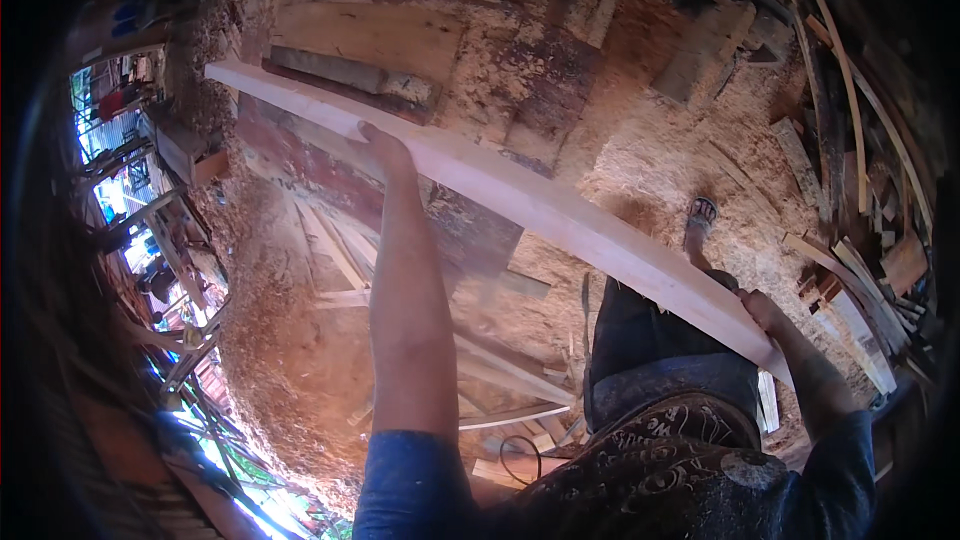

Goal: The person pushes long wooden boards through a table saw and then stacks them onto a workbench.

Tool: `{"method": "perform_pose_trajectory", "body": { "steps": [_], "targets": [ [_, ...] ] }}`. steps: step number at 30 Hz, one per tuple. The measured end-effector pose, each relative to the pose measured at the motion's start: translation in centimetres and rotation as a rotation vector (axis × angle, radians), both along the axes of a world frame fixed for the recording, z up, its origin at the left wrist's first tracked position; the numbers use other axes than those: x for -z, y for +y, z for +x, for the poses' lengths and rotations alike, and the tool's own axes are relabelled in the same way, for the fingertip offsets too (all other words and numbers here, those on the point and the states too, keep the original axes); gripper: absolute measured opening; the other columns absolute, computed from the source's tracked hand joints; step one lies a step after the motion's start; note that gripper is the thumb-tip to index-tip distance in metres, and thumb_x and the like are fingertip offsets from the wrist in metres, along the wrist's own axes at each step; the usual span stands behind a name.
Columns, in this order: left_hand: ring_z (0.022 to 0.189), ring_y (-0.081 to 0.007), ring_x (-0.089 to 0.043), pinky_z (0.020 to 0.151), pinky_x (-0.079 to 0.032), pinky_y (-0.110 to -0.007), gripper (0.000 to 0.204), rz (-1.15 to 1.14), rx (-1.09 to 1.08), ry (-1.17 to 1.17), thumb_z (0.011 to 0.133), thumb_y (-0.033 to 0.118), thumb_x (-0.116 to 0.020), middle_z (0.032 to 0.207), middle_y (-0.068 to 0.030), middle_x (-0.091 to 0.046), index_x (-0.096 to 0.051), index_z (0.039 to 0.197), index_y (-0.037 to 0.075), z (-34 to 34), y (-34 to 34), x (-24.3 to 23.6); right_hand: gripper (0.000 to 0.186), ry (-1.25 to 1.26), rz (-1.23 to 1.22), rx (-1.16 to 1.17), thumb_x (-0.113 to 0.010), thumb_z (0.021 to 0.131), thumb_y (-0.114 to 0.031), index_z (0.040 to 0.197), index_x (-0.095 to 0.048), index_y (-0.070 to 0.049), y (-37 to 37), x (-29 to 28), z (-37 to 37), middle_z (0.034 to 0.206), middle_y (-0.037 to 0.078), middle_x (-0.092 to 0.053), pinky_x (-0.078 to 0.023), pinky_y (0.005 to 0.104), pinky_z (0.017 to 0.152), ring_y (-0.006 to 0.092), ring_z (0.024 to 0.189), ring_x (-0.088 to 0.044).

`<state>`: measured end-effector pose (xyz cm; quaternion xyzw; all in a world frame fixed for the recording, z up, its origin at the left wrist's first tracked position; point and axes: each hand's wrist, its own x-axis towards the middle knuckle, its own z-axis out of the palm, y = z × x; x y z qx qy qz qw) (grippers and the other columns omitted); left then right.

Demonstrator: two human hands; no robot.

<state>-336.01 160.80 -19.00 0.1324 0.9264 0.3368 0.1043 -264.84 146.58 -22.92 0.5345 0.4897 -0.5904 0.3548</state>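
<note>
A long pale squared wooden beam (560,208) runs slantwise from the far left down to my right side. My left hand (388,152) grips it along its farther half, with the thumb over the upper edge and the other fingers hidden. Near the closer end, my right hand (765,312) is closed round the beam's edge beside my hip. Under the beam's far part is a worn, shavings-covered workbench (310,155). A dark grey wood block (345,73) lies on the bench just beyond the beam.
Sawdust and shavings cover the floor (650,155). Loose wooden strips (520,370) lie below the bench, near my left arm. Offcuts and long thin slats (850,90) are heaped along the right. My sandalled foot (703,212) stands in the shavings.
</note>
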Motion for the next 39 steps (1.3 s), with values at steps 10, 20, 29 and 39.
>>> {"method": "perform_pose_trajectory", "body": {
  "steps": [10,20,29,39],
  "targets": [
    [0.136,-0.0451,-0.041,0.116,-0.034,-0.046,0.072,0.030,-0.061,-0.083,0.105,0.043,-0.037,0.153,-0.0336,-0.029,-0.023,0.150,-0.011,-4.6,2.9,-0.3,0.044,0.108,0.045,-0.151,-0.051,0.091,-0.034,0.123,-0.062,-0.006,0.4,2.5,-4.4,0.092,0.022,-0.071,-0.053,0.0431,0.078,0.0355,0.083,-0.070],
    [0.134,-0.0427,-0.044,0.112,-0.036,-0.045,0.067,0.007,0.027,0.069,0.104,0.037,-0.038,0.149,-0.0335,-0.037,-0.027,0.147,-0.014,-13.0,4.6,2.0,0.042,0.164,0.082,-0.281,-0.055,0.088,-0.027,0.123,-0.059,-0.006,3.2,3.2,-10.9,0.101,0.026,-0.070,-0.054,0.0460,0.083,0.0423,0.097,-0.068],
    [0.132,-0.0451,-0.046,0.111,-0.038,-0.049,0.069,-0.032,0.012,0.135,0.104,0.041,-0.039,0.148,-0.0333,-0.038,-0.030,0.147,-0.012,-22.5,4.8,4.6,0.043,0.218,0.071,-0.228,-0.050,0.092,-0.027,0.128,-0.053,-0.005,8.4,-2.2,-21.2,0.100,0.027,-0.069,-0.052,0.0469,0.084,0.0437,0.099,-0.066],
    [0.130,-0.0474,-0.047,0.110,-0.038,-0.051,0.068,-0.044,0.038,0.150,0.104,0.041,-0.039,0.143,-0.0372,-0.041,-0.033,0.142,-0.016,-26.0,8.4,2.0,0.047,0.036,-0.102,-0.096,-0.040,0.100,-0.034,0.139,-0.046,-0.009,12.3,-3.2,-30.6,0.118,0.031,-0.063,-0.048,0.0485,0.094,0.0450,0.107,-0.064]
  ]
}}
